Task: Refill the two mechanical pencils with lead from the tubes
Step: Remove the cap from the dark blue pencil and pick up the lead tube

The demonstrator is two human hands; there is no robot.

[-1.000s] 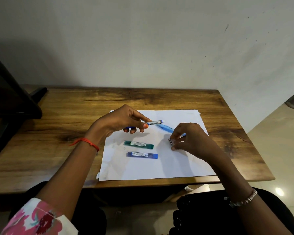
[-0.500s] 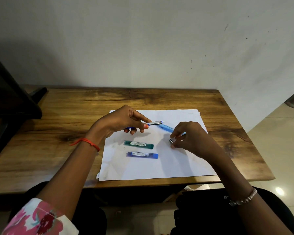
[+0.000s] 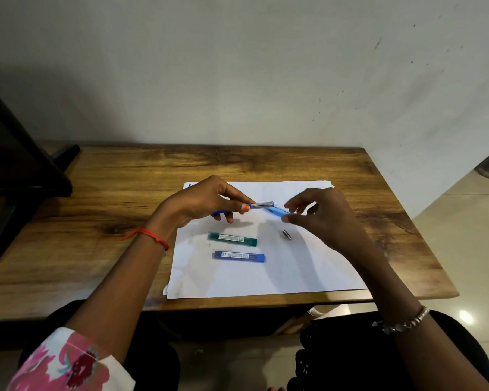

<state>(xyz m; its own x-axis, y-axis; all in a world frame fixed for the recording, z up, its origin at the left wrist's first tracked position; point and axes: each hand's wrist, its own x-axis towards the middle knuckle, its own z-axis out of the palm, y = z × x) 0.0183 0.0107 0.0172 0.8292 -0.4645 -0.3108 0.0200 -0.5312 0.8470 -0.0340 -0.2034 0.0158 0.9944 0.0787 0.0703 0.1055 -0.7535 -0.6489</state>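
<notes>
My left hand [image 3: 206, 200] grips a dark blue mechanical pencil [image 3: 261, 205] above the white paper [image 3: 294, 272], its silver end pointing right. A light blue mechanical pencil [image 3: 277, 211] lies on the paper just beyond that end. My right hand [image 3: 322, 215] hovers over the light blue pencil with fingers spread and holds nothing. A small silver cap [image 3: 286, 234] lies on the paper below my right hand. A green lead tube [image 3: 232, 239] and a blue lead tube [image 3: 239, 256] lie side by side on the paper.
The wooden table [image 3: 96, 249] stands against a pale wall. A black stand [image 3: 17, 176] occupies the table's left end. The table's right edge drops to a tiled floor [image 3: 463, 249].
My right hand let go of the small silver cap, which now lies on the paper, and rose toward the pencil's end with fingers spread. My left hand barely moved.
</notes>
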